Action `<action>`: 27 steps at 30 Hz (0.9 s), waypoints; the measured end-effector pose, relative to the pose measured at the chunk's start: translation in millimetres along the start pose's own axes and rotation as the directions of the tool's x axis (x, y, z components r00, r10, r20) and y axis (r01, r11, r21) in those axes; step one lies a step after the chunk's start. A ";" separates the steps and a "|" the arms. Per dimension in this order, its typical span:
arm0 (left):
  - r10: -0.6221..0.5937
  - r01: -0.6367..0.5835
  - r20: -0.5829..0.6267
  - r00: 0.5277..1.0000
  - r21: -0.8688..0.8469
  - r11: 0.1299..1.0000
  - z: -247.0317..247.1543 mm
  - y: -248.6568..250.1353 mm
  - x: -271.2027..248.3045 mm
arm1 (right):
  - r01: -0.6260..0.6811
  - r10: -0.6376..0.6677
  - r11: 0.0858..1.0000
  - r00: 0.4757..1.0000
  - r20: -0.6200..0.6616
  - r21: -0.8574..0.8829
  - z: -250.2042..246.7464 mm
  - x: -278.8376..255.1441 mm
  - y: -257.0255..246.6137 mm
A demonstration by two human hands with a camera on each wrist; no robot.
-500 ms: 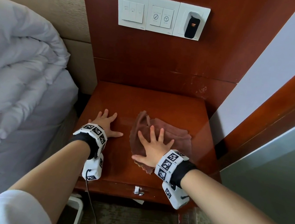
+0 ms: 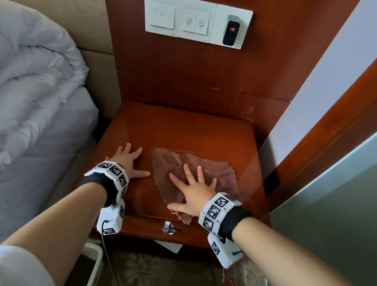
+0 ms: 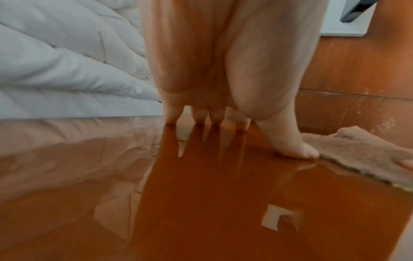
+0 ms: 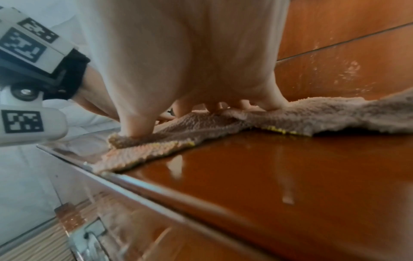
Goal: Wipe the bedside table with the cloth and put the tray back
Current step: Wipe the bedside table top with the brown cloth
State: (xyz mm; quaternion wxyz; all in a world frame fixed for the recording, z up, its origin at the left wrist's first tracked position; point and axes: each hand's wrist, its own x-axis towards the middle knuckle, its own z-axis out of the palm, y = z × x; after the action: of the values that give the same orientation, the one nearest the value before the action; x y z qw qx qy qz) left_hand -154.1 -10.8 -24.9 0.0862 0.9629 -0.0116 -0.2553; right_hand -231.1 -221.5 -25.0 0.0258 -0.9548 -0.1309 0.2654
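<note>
A brown cloth lies spread on the front half of the glossy red-brown bedside table. My right hand presses flat on the cloth with straight, spread fingers; one corner of the cloth hangs over the front edge. My left hand rests flat on the bare tabletop at the left, its thumb almost touching the cloth's left edge. No tray is in view.
A bed with a white duvet stands close on the left. A wood wall panel with white switch plates rises behind the table. A wall and wood door frame close the right side. A drawer pull sits below the front edge.
</note>
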 end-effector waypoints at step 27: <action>0.002 -0.003 0.048 0.999 0.027 1.000 2.0 51.7 12.7 | -0.347 0.354 0.926 0.935 -0.022 0.148 -7.1 -17.4 107.9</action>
State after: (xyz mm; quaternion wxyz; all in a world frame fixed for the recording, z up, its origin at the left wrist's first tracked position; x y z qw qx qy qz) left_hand -143.0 -62.9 -23.9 0.0732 0.9576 -0.0184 -0.2781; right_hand -216.3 -330.1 -23.0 0.0488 -0.9647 0.0615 0.2514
